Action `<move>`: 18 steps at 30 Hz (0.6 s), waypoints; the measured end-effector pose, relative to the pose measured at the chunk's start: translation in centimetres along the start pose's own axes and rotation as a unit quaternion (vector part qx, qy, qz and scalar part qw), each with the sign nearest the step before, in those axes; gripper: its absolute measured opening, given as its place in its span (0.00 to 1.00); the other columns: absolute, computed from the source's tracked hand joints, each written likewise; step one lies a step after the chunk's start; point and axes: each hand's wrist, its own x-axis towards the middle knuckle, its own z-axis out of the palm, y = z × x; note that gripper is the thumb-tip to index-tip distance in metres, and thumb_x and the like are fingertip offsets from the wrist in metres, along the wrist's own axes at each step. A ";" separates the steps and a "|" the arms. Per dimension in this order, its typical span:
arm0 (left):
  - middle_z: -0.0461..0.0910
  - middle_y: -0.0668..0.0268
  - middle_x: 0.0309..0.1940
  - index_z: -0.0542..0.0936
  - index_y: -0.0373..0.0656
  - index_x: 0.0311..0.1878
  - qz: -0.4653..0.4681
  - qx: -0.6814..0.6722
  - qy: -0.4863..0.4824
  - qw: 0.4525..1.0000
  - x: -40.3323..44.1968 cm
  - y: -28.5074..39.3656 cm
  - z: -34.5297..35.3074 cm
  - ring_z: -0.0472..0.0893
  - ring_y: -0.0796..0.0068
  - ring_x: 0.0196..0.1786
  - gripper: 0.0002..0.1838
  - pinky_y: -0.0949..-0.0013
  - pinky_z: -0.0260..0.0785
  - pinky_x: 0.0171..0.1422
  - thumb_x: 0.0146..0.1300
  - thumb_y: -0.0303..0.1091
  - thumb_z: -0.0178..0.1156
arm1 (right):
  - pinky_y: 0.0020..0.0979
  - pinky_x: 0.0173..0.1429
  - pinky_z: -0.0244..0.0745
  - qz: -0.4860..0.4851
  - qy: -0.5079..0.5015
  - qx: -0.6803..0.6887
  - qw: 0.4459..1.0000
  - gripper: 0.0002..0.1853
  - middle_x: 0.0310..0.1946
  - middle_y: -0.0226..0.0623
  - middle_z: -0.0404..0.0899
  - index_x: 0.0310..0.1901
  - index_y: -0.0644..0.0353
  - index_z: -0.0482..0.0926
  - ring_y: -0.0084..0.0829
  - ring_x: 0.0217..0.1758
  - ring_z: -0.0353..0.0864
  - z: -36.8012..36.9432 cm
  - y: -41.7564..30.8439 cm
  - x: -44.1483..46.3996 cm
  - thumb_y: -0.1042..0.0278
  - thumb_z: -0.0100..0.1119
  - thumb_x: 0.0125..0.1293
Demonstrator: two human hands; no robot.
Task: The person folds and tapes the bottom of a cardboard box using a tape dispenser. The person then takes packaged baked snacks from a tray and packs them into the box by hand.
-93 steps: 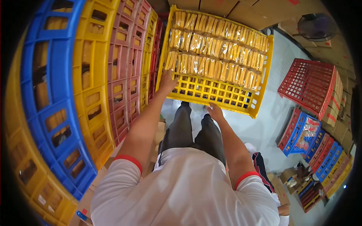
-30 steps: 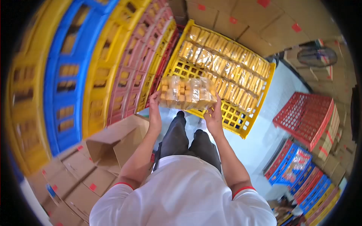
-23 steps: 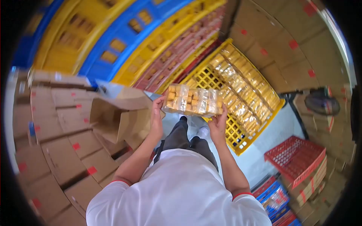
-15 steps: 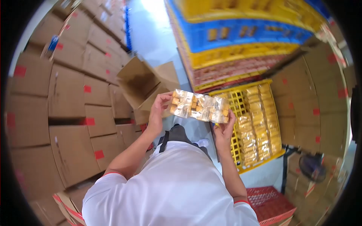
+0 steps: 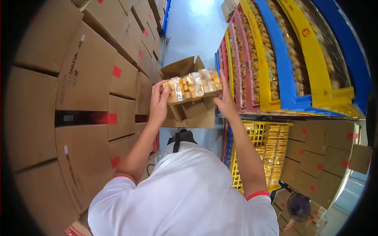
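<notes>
Cartons w/ red tape stacked far L; L hand clasping one end of clear-wrapped golden packs, midair, partly hiding open box; R hand pressed to opp. end; yellow crate w/ similar packs, lower R; multicolored crates, upper R.

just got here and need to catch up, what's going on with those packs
A person holds a row of clear packs with yellow-brown pieces inside, the left hand at one end and the right hand at the other. In this view the packs overlap an open cardboard box; whether they touch it is hard to tell. To the right are stacked crates and a yellow crate holding more packs.
</notes>
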 end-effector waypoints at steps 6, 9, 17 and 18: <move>0.80 0.66 0.49 0.73 0.40 0.62 -0.189 0.000 -0.127 0.974 1.2 -5.3 -1.4 0.79 0.76 0.51 0.16 0.69 0.75 0.57 0.79 0.38 0.56 | 0.30 0.73 0.65 0.176 -0.045 -0.008 0.983 0.54 0.77 0.45 0.63 0.84 0.51 0.46 0.35 0.75 0.69 -0.8 4.9 1.3 0.87 0.49 0.52; 0.80 0.62 0.52 0.72 0.40 0.65 -0.182 0.042 -0.220 0.957 0.7 -5.4 -1.9 0.80 0.74 0.54 0.18 0.68 0.75 0.60 0.77 0.35 0.59 | 0.31 0.68 0.70 0.203 -0.106 0.023 0.973 0.53 0.77 0.40 0.63 0.84 0.51 0.46 0.31 0.68 0.75 -2.1 7.6 0.4 0.85 0.50 0.54; 0.81 0.44 0.59 0.65 0.44 0.77 -0.055 0.304 -0.520 0.797 2.9 -5.4 0.2 0.80 0.47 0.63 0.37 0.50 0.72 0.66 0.63 0.28 0.62 | 0.44 0.67 0.73 0.207 -0.358 -0.320 0.853 0.41 0.63 0.60 0.76 0.75 0.55 0.60 0.56 0.66 0.78 -1.4 6.7 2.4 0.73 0.64 0.59; 0.82 0.46 0.58 0.65 0.44 0.77 -0.068 0.331 -0.555 0.760 4.3 -3.3 0.8 0.80 0.46 0.61 0.39 0.51 0.73 0.65 0.60 0.31 0.62 | 0.49 0.67 0.74 0.168 -0.351 -0.328 0.861 0.36 0.55 0.61 0.80 0.69 0.57 0.66 0.61 0.62 0.78 -1.5 6.7 2.6 0.74 0.64 0.58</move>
